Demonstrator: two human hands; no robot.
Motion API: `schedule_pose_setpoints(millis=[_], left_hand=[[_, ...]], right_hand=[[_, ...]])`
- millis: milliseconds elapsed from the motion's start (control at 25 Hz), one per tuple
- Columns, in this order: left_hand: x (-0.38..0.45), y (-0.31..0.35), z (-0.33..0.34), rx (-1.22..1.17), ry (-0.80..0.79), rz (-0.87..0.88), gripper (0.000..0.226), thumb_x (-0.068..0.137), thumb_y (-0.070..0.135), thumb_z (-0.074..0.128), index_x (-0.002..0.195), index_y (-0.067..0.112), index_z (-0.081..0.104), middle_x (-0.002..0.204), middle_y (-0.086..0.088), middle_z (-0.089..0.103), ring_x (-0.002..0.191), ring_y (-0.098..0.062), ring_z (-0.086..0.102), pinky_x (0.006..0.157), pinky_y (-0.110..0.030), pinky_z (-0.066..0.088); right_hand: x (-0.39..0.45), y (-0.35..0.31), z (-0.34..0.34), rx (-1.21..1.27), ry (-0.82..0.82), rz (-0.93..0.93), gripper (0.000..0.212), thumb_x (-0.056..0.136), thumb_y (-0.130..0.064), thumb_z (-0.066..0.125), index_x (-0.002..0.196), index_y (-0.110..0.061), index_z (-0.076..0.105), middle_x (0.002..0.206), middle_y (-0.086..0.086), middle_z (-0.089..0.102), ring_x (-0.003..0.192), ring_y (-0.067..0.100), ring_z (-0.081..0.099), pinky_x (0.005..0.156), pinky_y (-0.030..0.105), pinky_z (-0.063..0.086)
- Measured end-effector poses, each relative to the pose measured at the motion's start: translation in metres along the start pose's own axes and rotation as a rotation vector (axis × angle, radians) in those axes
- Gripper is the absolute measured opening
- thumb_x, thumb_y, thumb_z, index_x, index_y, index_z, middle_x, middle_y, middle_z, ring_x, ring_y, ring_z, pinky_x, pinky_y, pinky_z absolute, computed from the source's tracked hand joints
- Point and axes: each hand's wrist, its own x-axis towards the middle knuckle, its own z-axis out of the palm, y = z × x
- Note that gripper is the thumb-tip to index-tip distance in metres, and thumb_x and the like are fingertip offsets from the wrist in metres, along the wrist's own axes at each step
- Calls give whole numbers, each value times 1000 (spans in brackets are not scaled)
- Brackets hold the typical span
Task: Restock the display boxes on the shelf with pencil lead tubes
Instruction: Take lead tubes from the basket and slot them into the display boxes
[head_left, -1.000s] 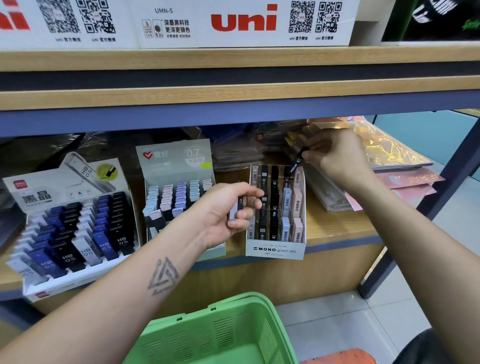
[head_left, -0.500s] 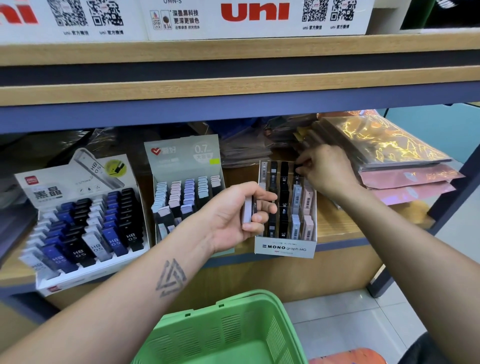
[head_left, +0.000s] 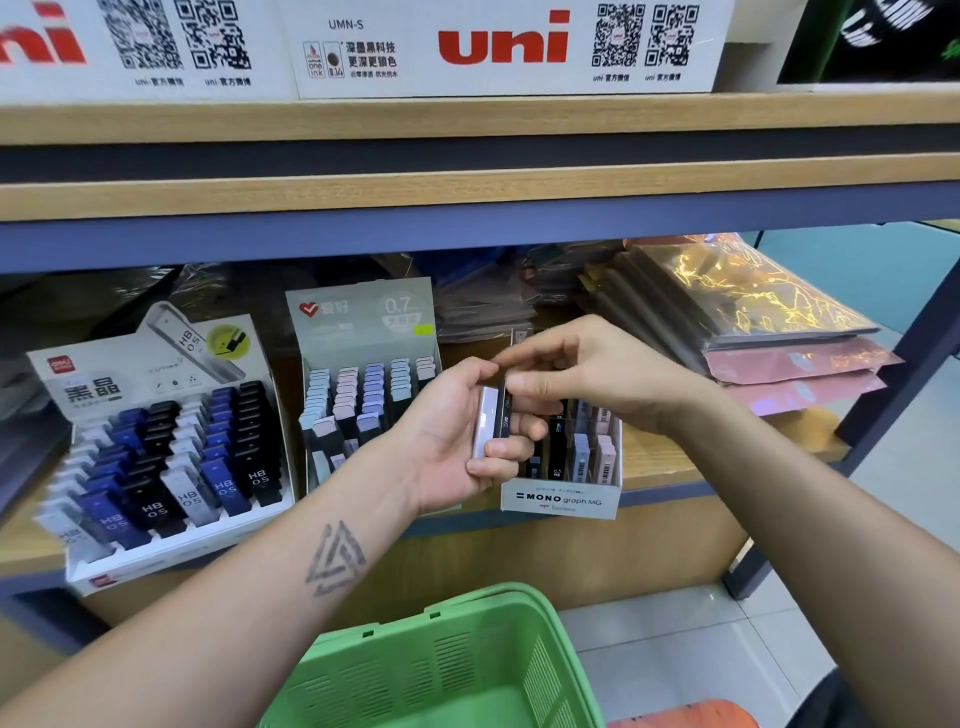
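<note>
Here, in the head view, a small stack of lead tubes (head_left: 492, 415) is being gripped by the left hand (head_left: 457, 436), its fingers curled round the lower end and the thumb laid over the top; a pale tube and a dark one can be told apart. The top of the dark tube is being pinched by the thumb and forefinger of the right hand (head_left: 587, 374), whose other fingers are being kept loosely bent. Both hands are being held just in front of the MONO display box (head_left: 561, 501), which is sitting at the near edge of the lower shelf (head_left: 670, 462). Black, grey and pink tubes are being kept upright in its narrow rows, several with barcodes facing forward.

Left of it, pastel blue, pink and lilac tubes are being shown in tiered rows in the grey 0.7 display box (head_left: 363, 322), with a few lying loose at its near end. Far left, blue, black and white tubes marked HB 0.5 are being held in slanted rows by the white display box (head_left: 156, 566). Behind and to the right, shiny wrapped packets (head_left: 753, 306) are being stacked. Nearest, below the hands, a green basket (head_left: 467, 623) is being held low; its contents cannot be told.
</note>
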Motion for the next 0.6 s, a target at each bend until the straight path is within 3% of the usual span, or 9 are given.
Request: schedule_pose_setpoints(millis=[120, 280, 400, 600], left_hand=[[-4, 0, -1, -16, -2, 7, 54, 98, 37, 34, 110, -6, 65, 73, -12, 53, 52, -13, 29, 36, -19, 17], [-6, 2, -1, 11, 3, 3, 52, 98, 38, 33, 107, -5, 61, 73, -13, 53, 52, -13, 31, 36, -19, 19], [-5, 2, -3, 22, 49, -2, 54, 99, 42, 38, 113, -4, 60, 74, -12, 54, 52, -13, 32, 36, -19, 20], [-2, 10, -9, 33, 225, 165, 11, 97, 6, 54, 105, -1, 58, 72, -11, 59, 43, -8, 33, 31, -16, 20]], right_hand=[[2, 6, -1, 68, 67, -23, 15, 87, -15, 78, 101, -10, 79, 93, 7, 77, 88, 18, 71, 80, 28, 54], [1, 6, 6, 103, -18, 10, 20, 86, -17, 79, 105, -12, 77, 94, 10, 76, 86, 21, 71, 80, 30, 58], [3, 7, 6, 161, 51, -5, 16, 83, -10, 80, 97, -3, 75, 93, 22, 72, 82, 24, 67, 80, 35, 56], [0, 17, -13, 217, 125, 38, 18, 78, 7, 77, 94, -1, 75, 95, 21, 75, 96, 35, 72, 92, 44, 56]])
